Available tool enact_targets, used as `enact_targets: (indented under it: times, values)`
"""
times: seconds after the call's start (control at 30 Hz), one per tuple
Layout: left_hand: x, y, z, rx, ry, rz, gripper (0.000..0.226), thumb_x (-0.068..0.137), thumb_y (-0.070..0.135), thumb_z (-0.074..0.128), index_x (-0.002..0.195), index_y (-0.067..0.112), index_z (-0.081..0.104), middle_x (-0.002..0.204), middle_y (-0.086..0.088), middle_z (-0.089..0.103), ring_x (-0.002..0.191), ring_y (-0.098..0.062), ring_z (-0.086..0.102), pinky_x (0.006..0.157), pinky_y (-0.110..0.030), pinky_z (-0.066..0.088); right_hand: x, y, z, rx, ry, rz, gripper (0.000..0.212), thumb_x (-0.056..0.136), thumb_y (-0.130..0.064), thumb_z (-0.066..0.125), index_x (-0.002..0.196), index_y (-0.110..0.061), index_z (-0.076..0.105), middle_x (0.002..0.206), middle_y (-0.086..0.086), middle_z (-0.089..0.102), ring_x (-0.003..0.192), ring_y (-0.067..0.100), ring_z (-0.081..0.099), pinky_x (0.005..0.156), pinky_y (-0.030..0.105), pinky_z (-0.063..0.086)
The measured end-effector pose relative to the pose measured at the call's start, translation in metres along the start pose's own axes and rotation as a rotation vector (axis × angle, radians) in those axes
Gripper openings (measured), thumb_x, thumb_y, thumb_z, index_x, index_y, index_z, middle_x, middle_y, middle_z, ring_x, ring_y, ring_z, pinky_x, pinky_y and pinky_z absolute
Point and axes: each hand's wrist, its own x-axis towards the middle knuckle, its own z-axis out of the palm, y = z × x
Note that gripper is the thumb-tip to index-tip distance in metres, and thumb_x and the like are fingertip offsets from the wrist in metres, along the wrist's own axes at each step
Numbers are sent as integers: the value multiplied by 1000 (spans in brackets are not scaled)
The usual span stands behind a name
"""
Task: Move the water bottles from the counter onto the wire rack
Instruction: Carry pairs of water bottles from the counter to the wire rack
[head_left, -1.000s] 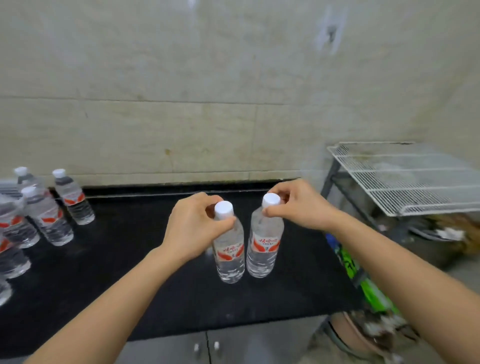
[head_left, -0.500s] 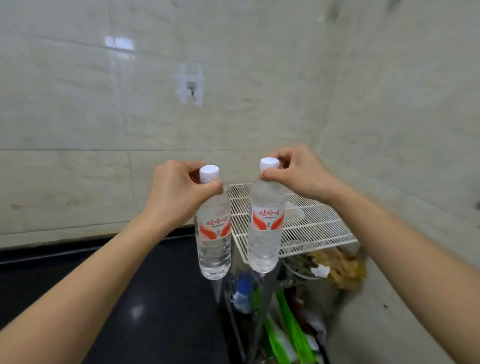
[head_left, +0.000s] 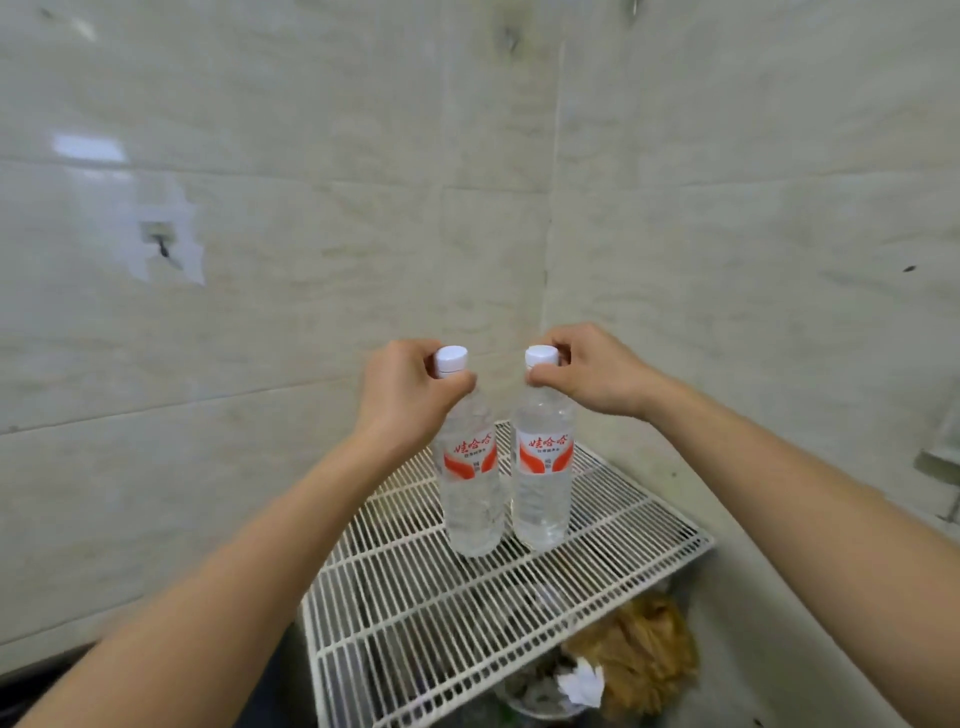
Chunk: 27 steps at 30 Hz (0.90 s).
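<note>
Two clear bottles (head_left: 470, 467) (white caps (head_left: 451, 359), red labels (head_left: 545, 454)), held upright.

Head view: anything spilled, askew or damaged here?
No spill. The left hand holds the left bottle and the right hand the right bottle, both capped, near upright over the wire rack. Odd: torn white patch around a wall hook; crumpled paper below the rack.

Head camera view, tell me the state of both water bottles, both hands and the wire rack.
Left clear plastic water bottle, white cap on, upright, filled, held over the white wire rack; contact with its wires unclear.
Right clear plastic water bottle, white cap on, upright, filled, likewise held.
Left hand, grips left bottle's neck.
Right hand, pinches right bottle at its cap.
White wire rack, level, beneath both bottles.
</note>
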Motion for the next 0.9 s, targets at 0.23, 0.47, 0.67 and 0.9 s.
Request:
enact_targets:
  times: [0.23,0.47,0.67,0.9]
  values:
    - [97,-50,88,-53,-25,-7,26,71,22,69,65,1,55,54,-1,43,52,-12,31,51,-29,28,101,74,-1,-145,-25,8,19,83,-18,66,92,-1,62,85,12,62,73,20,52,67,38,45]
    - [163,-88,164,-93,-48,-35,25,72,24,70,66,4,56,54,-2,45,52,-10,33,51,-28,31,184,142,12,-355,-87,36,14,80,-43,50,89,-33,47,101,5,56,96,27,51,82,42,47]
    - [197,-106,211,-94,-115,-70,25,75,24,72,70,3,60,63,-15,58,54,-12,39,51,-28,33,230,182,27,-491,-103,56,22,95,-34,51,111,-19,52,112,4,55,110,25,43,86,37,36]
    - [217,-117,236,-58,-139,-82,25,77,26,72,68,6,61,62,-10,58,55,-14,43,53,-30,36,260,200,32,-497,-118,44,11,95,-27,52,101,-18,52,111,6,58,111,25,44,84,38,38]
